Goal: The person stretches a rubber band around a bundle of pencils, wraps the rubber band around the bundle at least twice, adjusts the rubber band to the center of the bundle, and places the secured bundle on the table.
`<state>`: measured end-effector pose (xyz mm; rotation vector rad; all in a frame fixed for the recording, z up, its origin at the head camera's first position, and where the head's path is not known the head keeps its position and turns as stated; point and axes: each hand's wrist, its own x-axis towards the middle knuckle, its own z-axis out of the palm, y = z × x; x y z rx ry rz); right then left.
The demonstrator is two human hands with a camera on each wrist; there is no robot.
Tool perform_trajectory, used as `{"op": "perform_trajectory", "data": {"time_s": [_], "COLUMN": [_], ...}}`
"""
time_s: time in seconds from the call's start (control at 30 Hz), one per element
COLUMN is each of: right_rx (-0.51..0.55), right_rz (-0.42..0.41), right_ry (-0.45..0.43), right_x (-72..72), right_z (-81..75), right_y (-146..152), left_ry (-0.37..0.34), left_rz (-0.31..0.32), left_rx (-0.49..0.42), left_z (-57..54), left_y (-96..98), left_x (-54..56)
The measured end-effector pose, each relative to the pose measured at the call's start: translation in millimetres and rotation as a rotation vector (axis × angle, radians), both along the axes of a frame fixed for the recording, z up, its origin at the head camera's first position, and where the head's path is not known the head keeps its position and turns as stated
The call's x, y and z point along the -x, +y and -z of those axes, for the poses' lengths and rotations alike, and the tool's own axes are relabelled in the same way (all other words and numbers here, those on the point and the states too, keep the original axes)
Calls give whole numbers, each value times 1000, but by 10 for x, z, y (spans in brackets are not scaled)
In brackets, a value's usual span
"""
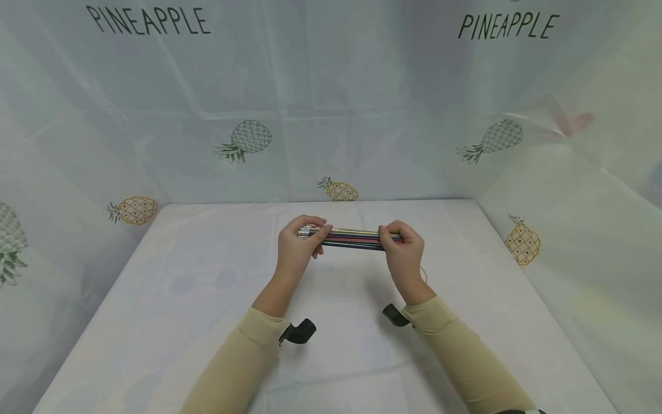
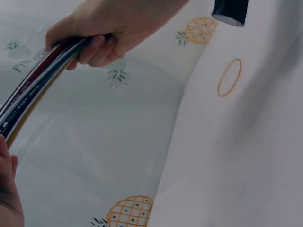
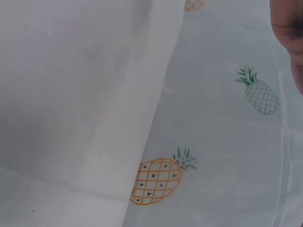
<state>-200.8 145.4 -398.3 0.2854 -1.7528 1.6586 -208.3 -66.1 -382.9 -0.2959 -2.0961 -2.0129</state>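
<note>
Above the far part of the table, both hands hold a bundle of several pencils (image 1: 354,238) lying roughly level between them. The pencils are dark blue, red and gold, with pale silvery ends at the left. My left hand (image 1: 297,244) grips the bundle near those ends, thumb in front. The other end is gripped by my right hand (image 1: 405,253), its thumb laid against the pencils. In the left wrist view the right hand's fingers (image 2: 97,49) curl round the bundle. The right wrist view catches only part of a hand (image 3: 289,28), without the pencils.
A thin orange-yellow rubber band (image 2: 219,87) lies on the white-covered table (image 1: 196,322), close to the right wrist. Behind the table hangs a pineapple-print sheet (image 1: 331,86). Dark wrist cameras (image 1: 301,332) stick out from both sleeves.
</note>
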Motion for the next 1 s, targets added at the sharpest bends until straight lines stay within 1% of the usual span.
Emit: {"op": "perform_trajectory", "data": {"time_s": [0.1, 0.2, 0.37, 0.47, 0.57, 0.63, 0.73, 0.8, 0.87, 0.93, 1.0], "right_rx": [-8, -25, -33, -23, -20, -19, -14, -6, -5, -5, -7], "right_rz": [-58, -90, -106, -108, -90, -63, -14, 0, -3, -14, -23], "right_ry": [81, 146, 184, 172, 145, 111, 35, -15, -43, -40, -17], "right_x": [6, 11, 8, -7, -13, -15, -27, -52, -107, -160, -203], "right_z": [-20, -45, -67, -59, -40, -31, -44, -73, -143, -217, -283], "right_y": [10, 21, 24, 17, 14, 13, 5, -10, -42, -78, -114], "left_ry": [4, -7, -15, 13, 39, 56, 74, 97, 114, 124, 119], "left_rz": [37, 53, 67, 78, 99, 123, 154, 158, 152, 142, 132], "left_rx": [-68, -89, -96, -62, -33, -23, -26, -39, -59, -80, -95], "left_z": [-12, -39, -71, -71, -67, -62, -64, -63, -60, -57, -59], "left_y": [-8, -7, -6, -18, -26, -26, -15, -6, 3, 11, 19], "left_x": [-5, -26, -40, -38, -46, -55, -66, -70, -70, -70, -76]}}
